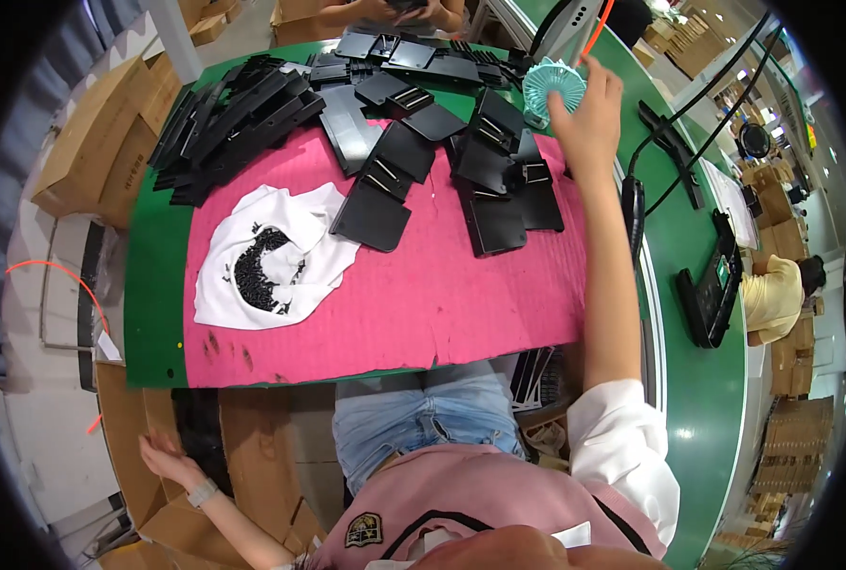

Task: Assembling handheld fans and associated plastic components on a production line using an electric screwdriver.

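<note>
My right hand (591, 119) is at the far right of the work surface, gripping the rim of a small teal ribbed bowl (548, 84). Its thumb overlaps the bowl and the fingers curl by its right side. My left hand (169, 463), a watch on its wrist, is low at the left, over an open cardboard box (263, 446); its fingers are apart and it holds nothing. Small black pieces like screws (260, 271) lie heaped on a white cloth (323, 275). Black plastic parts with metal strips (377, 180) stand in two overlapping rows, a second group (494, 214) to the right.
A pink sheet (413, 313) covers much of the green table (157, 313). Black panels (228, 123) are piled at the far left. Black cables (635, 190) hang at the right, near a black tray-like part (711, 285). Another person's hands (409, 11) show beyond the far edge.
</note>
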The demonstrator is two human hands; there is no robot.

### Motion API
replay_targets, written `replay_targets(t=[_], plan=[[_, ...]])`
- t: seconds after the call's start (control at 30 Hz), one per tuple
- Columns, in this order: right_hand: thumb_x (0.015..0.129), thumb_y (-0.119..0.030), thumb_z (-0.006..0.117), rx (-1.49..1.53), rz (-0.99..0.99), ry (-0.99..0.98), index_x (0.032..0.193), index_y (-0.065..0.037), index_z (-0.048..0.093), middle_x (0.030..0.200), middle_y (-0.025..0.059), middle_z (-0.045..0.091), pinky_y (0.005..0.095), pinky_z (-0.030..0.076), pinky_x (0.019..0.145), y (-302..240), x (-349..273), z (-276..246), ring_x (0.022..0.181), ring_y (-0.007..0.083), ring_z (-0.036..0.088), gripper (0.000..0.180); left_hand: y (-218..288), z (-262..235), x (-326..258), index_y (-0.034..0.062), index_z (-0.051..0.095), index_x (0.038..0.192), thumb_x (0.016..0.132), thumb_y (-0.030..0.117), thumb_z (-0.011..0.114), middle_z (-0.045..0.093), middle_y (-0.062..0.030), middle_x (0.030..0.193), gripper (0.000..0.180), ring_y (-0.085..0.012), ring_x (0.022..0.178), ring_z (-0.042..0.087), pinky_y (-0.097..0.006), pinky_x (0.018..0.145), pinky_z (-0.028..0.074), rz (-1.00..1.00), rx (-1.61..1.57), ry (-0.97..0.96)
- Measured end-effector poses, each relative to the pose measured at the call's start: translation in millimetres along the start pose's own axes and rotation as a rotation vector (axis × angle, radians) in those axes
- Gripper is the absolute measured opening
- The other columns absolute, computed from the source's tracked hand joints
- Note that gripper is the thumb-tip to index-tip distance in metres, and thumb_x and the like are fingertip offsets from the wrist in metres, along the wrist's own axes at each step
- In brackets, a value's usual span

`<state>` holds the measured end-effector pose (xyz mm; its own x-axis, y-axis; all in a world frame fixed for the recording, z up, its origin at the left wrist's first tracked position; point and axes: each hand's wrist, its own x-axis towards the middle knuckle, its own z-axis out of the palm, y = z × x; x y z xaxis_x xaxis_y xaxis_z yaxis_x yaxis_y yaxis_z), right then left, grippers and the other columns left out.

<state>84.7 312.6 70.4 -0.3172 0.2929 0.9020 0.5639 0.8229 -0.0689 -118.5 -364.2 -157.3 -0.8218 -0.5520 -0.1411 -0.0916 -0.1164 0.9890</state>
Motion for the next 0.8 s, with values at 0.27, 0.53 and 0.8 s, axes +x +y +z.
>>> replay_targets(t=[0.27, 0.53, 0.8], plan=[[0.071, -0.017, 0.070, -0.101, 0.053, -0.165, 0.124, -0.012, 0.048, 0.117, 0.0149, 0.051, 0.0435, 0.051, 0.077, 5.3, -6.8, 17.8, 0.101, 0.0336, 0.057, 0.058, 121.2, 117.1, -130.0, -0.0014, 0.055, 0.109, 0.090, 0.001, 0.051, 0.058, -0.0105, 0.108, 0.019, -0.0187, 0.101, 0.056, -0.032, 0.086, 0.045, 0.692, -0.085, -0.292], [0.064, -0.057, 0.072, -0.021, 0.210, -0.792, 0.137, -0.013, 0.037, 0.123, 0.0255, 0.047, 0.0449, 0.053, 0.079, -60.6, -46.6, 21.7, 0.097, 0.0419, 0.061, 0.092, 141.2, 256.6, -272.5, -0.0004, 0.057, 0.097, 0.083, -0.003, 0.055, 0.055, -0.0092, 0.104, 0.014, -0.0156, 0.097, 0.055, -0.026, 0.080, 0.045, 0.772, -0.181, -1.152], [0.057, -0.016, 0.075, 0.381, 0.119, -0.289, 0.110, -0.002, 0.043, 0.120, 0.0219, 0.046, 0.0436, 0.052, 0.077, -73.4, -50.9, 11.3, 0.100, 0.0396, 0.056, 0.063, 131.9, 320.4, -336.6, 0.0016, 0.052, 0.112, 0.091, 0.011, 0.055, 0.058, -0.0074, 0.110, 0.024, -0.0152, 0.098, 0.058, -0.026, 0.082, 0.044, 0.272, -0.114, -1.482]])
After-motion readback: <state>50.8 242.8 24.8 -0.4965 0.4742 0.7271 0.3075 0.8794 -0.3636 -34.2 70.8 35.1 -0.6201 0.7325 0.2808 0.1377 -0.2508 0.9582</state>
